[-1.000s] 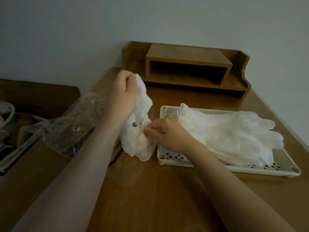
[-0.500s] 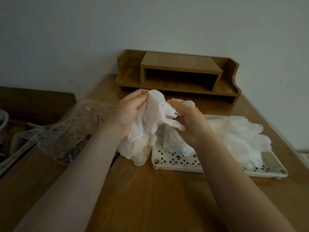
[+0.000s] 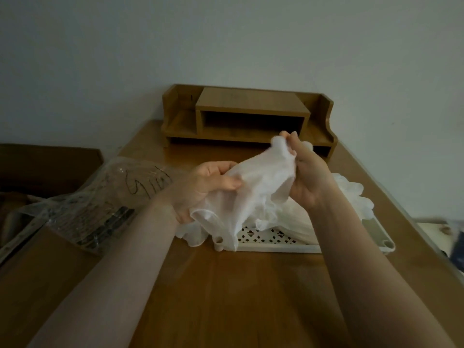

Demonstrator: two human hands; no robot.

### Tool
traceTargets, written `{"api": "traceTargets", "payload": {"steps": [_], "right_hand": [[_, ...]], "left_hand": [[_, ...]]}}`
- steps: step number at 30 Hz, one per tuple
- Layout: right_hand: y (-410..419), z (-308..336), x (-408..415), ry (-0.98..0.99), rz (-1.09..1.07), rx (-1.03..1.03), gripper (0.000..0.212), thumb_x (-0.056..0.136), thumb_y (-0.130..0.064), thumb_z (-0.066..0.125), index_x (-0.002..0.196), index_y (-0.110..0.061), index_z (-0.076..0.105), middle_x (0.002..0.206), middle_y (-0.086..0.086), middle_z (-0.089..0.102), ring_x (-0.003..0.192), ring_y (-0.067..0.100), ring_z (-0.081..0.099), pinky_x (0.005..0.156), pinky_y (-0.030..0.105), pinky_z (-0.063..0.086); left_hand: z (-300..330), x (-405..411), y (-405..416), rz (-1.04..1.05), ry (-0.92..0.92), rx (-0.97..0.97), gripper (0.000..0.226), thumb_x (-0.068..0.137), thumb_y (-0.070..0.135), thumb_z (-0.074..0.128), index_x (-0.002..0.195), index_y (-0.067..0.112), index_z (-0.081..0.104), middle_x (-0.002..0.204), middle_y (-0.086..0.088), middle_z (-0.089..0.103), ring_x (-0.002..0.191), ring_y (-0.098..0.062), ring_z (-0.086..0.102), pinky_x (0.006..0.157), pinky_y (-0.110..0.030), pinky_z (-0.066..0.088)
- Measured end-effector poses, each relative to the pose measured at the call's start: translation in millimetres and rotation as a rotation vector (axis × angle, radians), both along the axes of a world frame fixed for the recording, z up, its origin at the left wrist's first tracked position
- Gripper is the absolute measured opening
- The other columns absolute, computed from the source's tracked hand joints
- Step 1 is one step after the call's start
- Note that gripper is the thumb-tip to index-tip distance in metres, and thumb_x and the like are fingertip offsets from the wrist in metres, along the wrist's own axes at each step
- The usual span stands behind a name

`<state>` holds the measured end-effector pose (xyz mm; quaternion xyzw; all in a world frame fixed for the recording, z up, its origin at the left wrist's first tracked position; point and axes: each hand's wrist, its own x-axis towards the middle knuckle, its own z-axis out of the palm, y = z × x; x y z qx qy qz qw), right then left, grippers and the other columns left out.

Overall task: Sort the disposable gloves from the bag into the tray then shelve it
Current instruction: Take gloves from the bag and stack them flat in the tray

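Fingers (image 3: 227, 182) of the left hand (image 3: 200, 187) curl round a white glove (image 3: 261, 182), thumb pinching its lower part; the right hand (image 3: 306, 172) pinches its upper end. It is held above the near-left corner of the white perforated tray (image 3: 288, 244), where more gloves (image 3: 351, 194) lie heaped. Left of the tray lies the clear plastic bag (image 3: 105, 197) on the wooden table (image 3: 238, 297). Behind stands a wooden shelf (image 3: 248, 116) against the wall.
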<state>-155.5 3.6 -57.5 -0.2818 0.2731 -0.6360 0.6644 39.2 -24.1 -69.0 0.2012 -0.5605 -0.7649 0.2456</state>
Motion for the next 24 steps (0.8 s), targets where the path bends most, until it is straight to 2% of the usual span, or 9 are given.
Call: {"api": "traceTargets", "payload": {"steps": [3, 7, 10, 12, 15, 17, 19, 21, 24], "right_hand": [[12, 4, -9, 0.150, 0.005, 0.001, 0.023, 0.086, -0.034, 0.054, 0.088, -0.012, 0.059, 0.053, -0.006, 0.051, 0.043, 0.005, 0.049, 0.041, 0.017, 0.045], [24, 6, -31, 0.476, 0.092, -0.018, 0.074, 0.071, -0.069, 0.043, 0.107, -0.009, 0.066, 0.078, 0.000, 0.057, 0.066, 0.014, 0.051, 0.060, 0.024, 0.047], [32, 12, -45, 0.935, 0.142, -0.055, 0.078, 0.072, -0.080, 0.035, 0.101, -0.018, 0.070, 0.086, 0.003, 0.064, 0.077, 0.024, 0.058, 0.065, 0.027, 0.050], [39, 19, -50, 1.266, 0.231, -0.136, 0.074, 0.062, -0.085, 0.050, 0.098, -0.024, 0.072, 0.087, 0.000, 0.066, 0.077, 0.025, 0.061, 0.065, 0.024, 0.050], [49, 24, -48, 1.446, 0.288, -0.099, 0.068, 0.055, -0.072, 0.070, 0.099, -0.019, 0.073, 0.093, -0.003, 0.068, 0.084, 0.017, 0.064, 0.070, 0.025, 0.050], [52, 21, -48, 1.559, 0.234, -0.088, 0.046, 0.068, -0.056, 0.071, 0.091, -0.016, 0.073, 0.093, 0.002, 0.067, 0.086, 0.018, 0.064, 0.075, 0.030, 0.054], [52, 19, -49, 1.647, 0.098, -0.104, 0.020, 0.084, -0.036, 0.066, 0.072, -0.020, 0.069, 0.075, -0.001, 0.063, 0.072, 0.014, 0.059, 0.069, 0.030, 0.051], [53, 17, -55, 1.608, -0.051, -0.070, 0.029, 0.090, -0.024, 0.059, 0.062, -0.020, 0.065, 0.063, -0.007, 0.056, 0.063, 0.012, 0.053, 0.065, 0.027, 0.046], [58, 21, -69, 1.562, -0.131, -0.033, 0.025, 0.091, -0.021, 0.056, 0.070, -0.020, 0.070, 0.072, 0.000, 0.064, 0.072, 0.019, 0.059, 0.072, 0.032, 0.051]], "left_hand": [[-2, -10, 4, 0.048, 0.021, 0.000, 0.014, 0.074, 0.004, 0.063, 0.084, 0.013, 0.066, 0.085, -0.006, 0.068, 0.074, -0.017, 0.066, 0.063, -0.027, 0.056], [2, -16, 7, 0.040, -0.035, -0.008, 0.021, 0.073, 0.004, 0.056, 0.092, 0.008, 0.064, 0.086, -0.009, 0.068, 0.074, -0.018, 0.066, 0.065, -0.028, 0.055], [8, -19, 6, 0.092, -0.141, -0.073, 0.020, 0.072, 0.002, 0.054, 0.089, 0.008, 0.063, 0.080, -0.007, 0.065, 0.068, -0.016, 0.063, 0.056, -0.026, 0.053], [11, -22, 6, 0.163, -0.260, -0.185, 0.017, 0.080, -0.001, 0.054, 0.078, 0.013, 0.063, 0.075, -0.003, 0.061, 0.064, -0.013, 0.058, 0.053, -0.023, 0.047], [17, -28, 9, 0.216, -0.417, -0.300, 0.024, 0.088, -0.001, 0.050, 0.077, 0.016, 0.063, 0.076, -0.002, 0.058, 0.066, -0.012, 0.053, 0.054, -0.021, 0.044], [20, -35, 12, 0.264, -0.477, -0.374, 0.019, 0.087, 0.002, 0.052, 0.083, 0.017, 0.063, 0.084, -0.004, 0.058, 0.072, -0.015, 0.054, 0.062, -0.025, 0.046], [22, -44, 15, 0.332, -0.498, -0.449, 0.018, 0.087, 0.005, 0.052, 0.086, 0.020, 0.062, 0.088, -0.004, 0.058, 0.077, -0.017, 0.053, 0.070, -0.031, 0.045], [24, -51, 18, 0.387, -0.458, -0.488, 0.019, 0.087, 0.004, 0.049, 0.083, 0.021, 0.058, 0.082, -0.001, 0.055, 0.073, -0.016, 0.052, 0.069, -0.031, 0.044], [27, -61, 22, 0.370, -0.343, -0.477, 0.030, 0.086, -0.006, 0.038, 0.072, 0.018, 0.049, 0.072, 0.002, 0.050, 0.064, -0.010, 0.051, 0.060, -0.025, 0.046]]}}
